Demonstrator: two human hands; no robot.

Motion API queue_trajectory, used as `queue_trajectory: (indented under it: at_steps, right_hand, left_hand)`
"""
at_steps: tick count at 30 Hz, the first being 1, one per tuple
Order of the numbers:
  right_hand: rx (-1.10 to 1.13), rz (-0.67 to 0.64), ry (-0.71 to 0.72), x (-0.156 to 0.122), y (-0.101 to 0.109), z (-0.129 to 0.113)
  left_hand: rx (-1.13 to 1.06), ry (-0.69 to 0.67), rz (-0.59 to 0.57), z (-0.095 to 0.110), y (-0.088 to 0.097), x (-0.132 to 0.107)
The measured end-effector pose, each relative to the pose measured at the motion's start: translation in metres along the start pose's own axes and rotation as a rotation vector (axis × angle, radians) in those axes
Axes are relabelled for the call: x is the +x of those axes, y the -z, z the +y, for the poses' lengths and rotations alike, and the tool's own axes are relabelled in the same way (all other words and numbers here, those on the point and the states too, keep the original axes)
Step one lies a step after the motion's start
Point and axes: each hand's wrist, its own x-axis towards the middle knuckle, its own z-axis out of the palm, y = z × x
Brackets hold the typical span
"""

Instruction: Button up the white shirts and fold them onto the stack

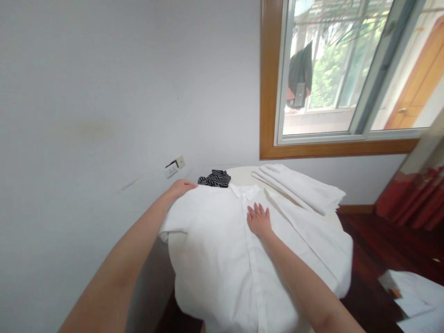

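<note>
A white collared shirt [218, 249] lies front side up across a round table, its lower part hanging over the near edge. At the shirt's upper left, by the shoulder and sleeve, my left hand [182, 188] has its fingers together on the fabric edge and appears to pinch it; the fingertips are partly hidden. My right hand [259, 221] rests flat on the shirt front just below the collar [245, 190], right of the button placket, fingers spread. The right sleeve is laid slantwise down the right side.
Folded white cloth [301, 185] lies at the table's back right. Black-and-white striped fabric [215, 178] is bunched at the back. The wall with a socket [171, 170] stands close on the left. More white cloth [416, 296] is at lower right, near a red curtain [412, 196].
</note>
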Motion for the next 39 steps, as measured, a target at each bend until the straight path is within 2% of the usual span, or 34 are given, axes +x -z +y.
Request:
queue_trajectory:
  at_steps: [2,5,9,13,16,19,22,25,29,32,35,39]
  right_hand:
    - [-0.002,0.005,0.001,0.0,-0.001,0.0]
    - [0.0,0.004,0.001,0.0,-0.003,0.0]
    - [0.006,-0.014,-0.002,-0.001,-0.001,0.001]
    - [0.02,0.025,-0.018,0.003,0.011,-0.007]
    - [0.039,0.063,0.121,0.014,0.023,-0.031]
    - [0.093,0.008,0.322,0.03,0.03,-0.072]
    - [0.133,-0.045,0.433,0.044,0.024,-0.116]
    - [0.149,-0.081,0.449,0.054,0.007,-0.147]
    - [0.159,-0.159,0.379,0.058,-0.023,-0.162]
    - [0.154,-0.143,0.37,0.059,-0.038,-0.162]
    - [0.121,-0.149,0.368,0.061,-0.043,-0.161]
    - [0.098,-0.177,0.359,0.063,-0.044,-0.162]
  left_hand:
    - [0.034,-0.062,0.062,0.0,0.003,-0.005]
    - [0.2,-0.156,0.107,-0.006,0.0,-0.015]
    - [0.56,-0.204,0.146,-0.025,-0.022,-0.03]
    - [0.608,-0.164,0.147,-0.034,-0.041,-0.036]
    - [0.579,-0.127,0.105,-0.031,-0.041,-0.033]
    - [0.558,-0.105,0.069,-0.025,-0.037,-0.031]
    - [0.537,-0.144,0.063,-0.023,-0.035,-0.032]
    - [0.534,-0.193,0.056,-0.028,-0.037,-0.033]
    - [0.573,-0.194,-0.011,-0.048,-0.033,-0.033]
    - [0.624,-0.161,-0.121,-0.074,-0.021,-0.032]
    - [0.569,-0.13,-0.241,-0.102,-0.005,-0.034]
    - [0.429,-0.004,-0.36,-0.132,0.013,-0.047]
